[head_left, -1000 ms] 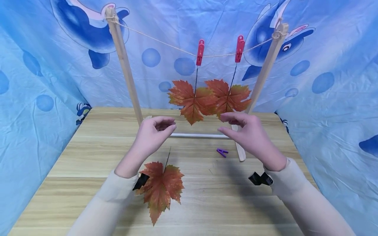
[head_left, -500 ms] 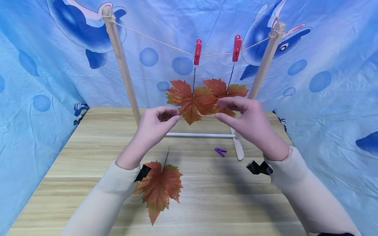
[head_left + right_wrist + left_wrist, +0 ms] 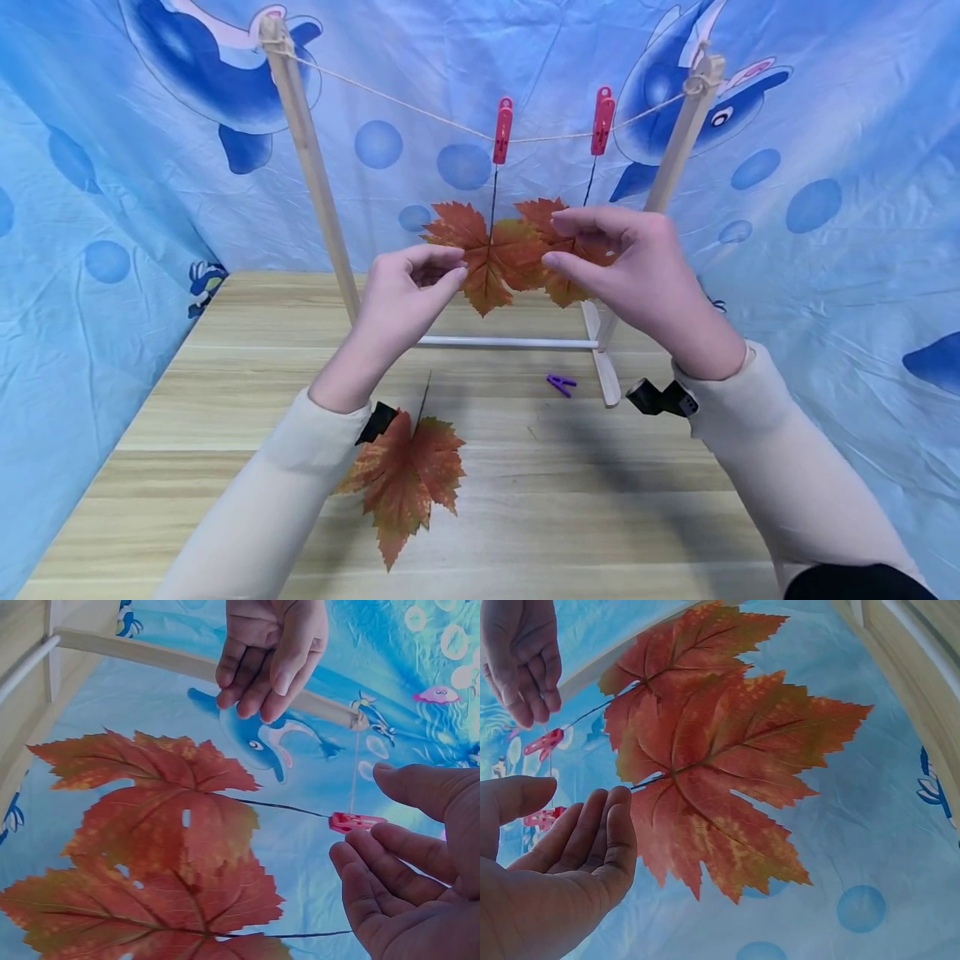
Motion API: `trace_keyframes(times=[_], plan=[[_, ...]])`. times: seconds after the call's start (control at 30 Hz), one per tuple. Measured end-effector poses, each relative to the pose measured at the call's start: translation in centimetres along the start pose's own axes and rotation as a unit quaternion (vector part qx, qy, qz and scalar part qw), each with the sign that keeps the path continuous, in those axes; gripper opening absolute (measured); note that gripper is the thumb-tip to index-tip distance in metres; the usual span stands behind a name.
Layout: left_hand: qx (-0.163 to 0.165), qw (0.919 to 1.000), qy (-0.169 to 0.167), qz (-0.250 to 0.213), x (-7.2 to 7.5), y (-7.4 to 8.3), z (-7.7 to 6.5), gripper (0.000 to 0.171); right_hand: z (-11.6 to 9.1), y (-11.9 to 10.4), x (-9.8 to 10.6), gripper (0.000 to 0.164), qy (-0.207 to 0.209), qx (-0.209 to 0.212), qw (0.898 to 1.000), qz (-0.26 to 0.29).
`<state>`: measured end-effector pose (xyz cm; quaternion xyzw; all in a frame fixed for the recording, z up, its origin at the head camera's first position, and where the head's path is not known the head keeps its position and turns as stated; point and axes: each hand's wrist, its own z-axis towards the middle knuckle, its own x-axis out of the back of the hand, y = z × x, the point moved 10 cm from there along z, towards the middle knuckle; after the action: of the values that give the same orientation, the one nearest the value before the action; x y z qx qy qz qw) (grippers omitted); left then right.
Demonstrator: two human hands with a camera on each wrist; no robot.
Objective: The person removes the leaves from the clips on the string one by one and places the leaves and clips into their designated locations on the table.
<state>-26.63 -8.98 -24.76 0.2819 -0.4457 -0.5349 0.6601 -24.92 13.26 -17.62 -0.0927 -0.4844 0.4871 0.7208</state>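
Two orange-red artificial maple leaves hang by thin dark stems from red clothespins, the left clothespin (image 3: 503, 131) and the right clothespin (image 3: 602, 122), on a string. My left hand (image 3: 401, 292), fingers loosely bent and holding nothing, is near the left edge of the left leaf (image 3: 487, 267). In front of the right leaf (image 3: 564, 290), partly covering it, is my right hand (image 3: 645, 279), its thumb and fingers apart with nothing between them. The left wrist view shows the left palm (image 3: 562, 900) beside a leaf stem. A third maple leaf (image 3: 412, 475) lies on the table below my left wrist.
A wooden post (image 3: 311, 167) on the left and another post (image 3: 682, 137) on the right carry the string (image 3: 397, 102). A white rod (image 3: 510, 342) joins their bases. A purple clothespin (image 3: 560, 384) lies on the wooden table (image 3: 525, 517). Blue printed cloth (image 3: 465, 50) surrounds it.
Both hands have risen from over the table toward the hanging leaves. The right hand has come up in front of the right leaf. The clothespins and leaves stay in place.
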Motion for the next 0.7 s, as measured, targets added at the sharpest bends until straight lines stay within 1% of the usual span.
trace_keyframes(times=[0.27, 0.37, 0.5, 0.7], plan=[[-0.011, 0.9999, 0.008, -0.001, 0.1, 1.0, 0.9, 0.021, 1.1, -2.0, 0.7, 0.035, 0.009, 0.043, 0.999, 0.001], [-0.021, 0.9997, 0.013, -0.005, 0.2, 1.6, 1.3, 0.020, 1.3, -2.7, 1.1, 0.035, 0.013, 0.055, 0.998, -0.005], [-0.034, 0.9992, 0.016, -0.010, 0.3, 2.3, 1.8, 0.020, 1.7, -3.7, 1.6, 0.035, 0.021, 0.072, 0.997, -0.023], [-0.031, 0.9992, 0.023, -0.010, 0.4, 2.6, 2.5, 0.020, 2.8, -5.1, 2.4, 0.036, 0.031, 0.091, 0.994, -0.050]])
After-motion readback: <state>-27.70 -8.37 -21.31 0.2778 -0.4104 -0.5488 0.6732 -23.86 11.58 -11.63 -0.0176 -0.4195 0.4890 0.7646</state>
